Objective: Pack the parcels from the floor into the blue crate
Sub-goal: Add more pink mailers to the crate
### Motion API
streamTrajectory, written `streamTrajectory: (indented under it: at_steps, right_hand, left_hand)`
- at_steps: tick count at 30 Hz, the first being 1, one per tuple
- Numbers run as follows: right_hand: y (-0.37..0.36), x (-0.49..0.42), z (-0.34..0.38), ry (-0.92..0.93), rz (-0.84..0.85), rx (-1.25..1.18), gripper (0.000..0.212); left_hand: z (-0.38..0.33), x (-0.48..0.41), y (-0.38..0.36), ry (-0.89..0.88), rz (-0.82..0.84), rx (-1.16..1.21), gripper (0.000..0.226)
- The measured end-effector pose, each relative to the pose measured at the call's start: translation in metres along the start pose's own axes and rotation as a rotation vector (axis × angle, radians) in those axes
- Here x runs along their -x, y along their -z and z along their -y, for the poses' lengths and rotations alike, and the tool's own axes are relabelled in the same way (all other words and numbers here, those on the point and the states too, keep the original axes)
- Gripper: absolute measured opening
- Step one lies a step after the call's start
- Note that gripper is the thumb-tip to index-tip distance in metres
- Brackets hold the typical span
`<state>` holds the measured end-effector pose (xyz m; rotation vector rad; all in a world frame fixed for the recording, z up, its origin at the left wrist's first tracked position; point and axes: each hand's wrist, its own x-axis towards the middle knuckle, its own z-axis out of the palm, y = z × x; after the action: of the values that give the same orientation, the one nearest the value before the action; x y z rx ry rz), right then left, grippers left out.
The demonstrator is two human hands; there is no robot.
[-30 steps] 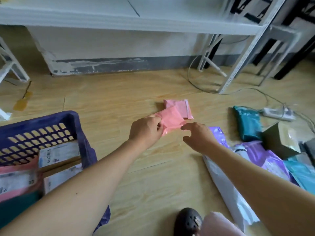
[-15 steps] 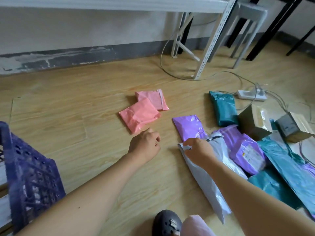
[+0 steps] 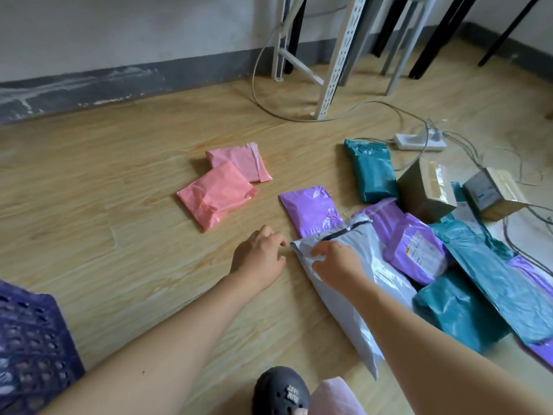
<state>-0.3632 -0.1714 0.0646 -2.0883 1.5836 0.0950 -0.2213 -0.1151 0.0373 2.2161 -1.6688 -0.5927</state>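
A long white mailer bag (image 3: 353, 298) lies on the wooden floor, and my right hand (image 3: 336, 262) pinches its near top corner. My left hand (image 3: 258, 257) rests just left of that corner, fingers loosely curled, holding nothing. Two pink parcels (image 3: 217, 194) lie ahead of my hands. A purple parcel (image 3: 312, 211) lies beside the white bag. More purple parcels (image 3: 416, 247) and teal parcels (image 3: 372, 170) are piled to the right. The blue crate (image 3: 33, 348) shows only a corner at the lower left.
Two cardboard boxes (image 3: 425, 191) stand at the right among the parcels. A white power strip (image 3: 419, 142) with trailing cables lies behind them. Shelf legs (image 3: 338, 61) stand at the back by the wall. My dark shoe (image 3: 281, 390) is at the bottom edge.
My left hand let go of the pink parcel and drew back toward the white bag. My right hand took hold of the white bag's corner. The view swung right, pushing the crate to the edge.
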Motion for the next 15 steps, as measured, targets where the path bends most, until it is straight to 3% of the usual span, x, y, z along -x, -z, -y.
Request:
streamTrajectory:
  at_steps: [15]
  right_hand:
    - [-0.044,-0.087,0.075,0.160,0.019,-0.041,0.043]
  left_hand:
    - [0.108,-0.037,0.032,0.286,-0.081,0.068,0.056]
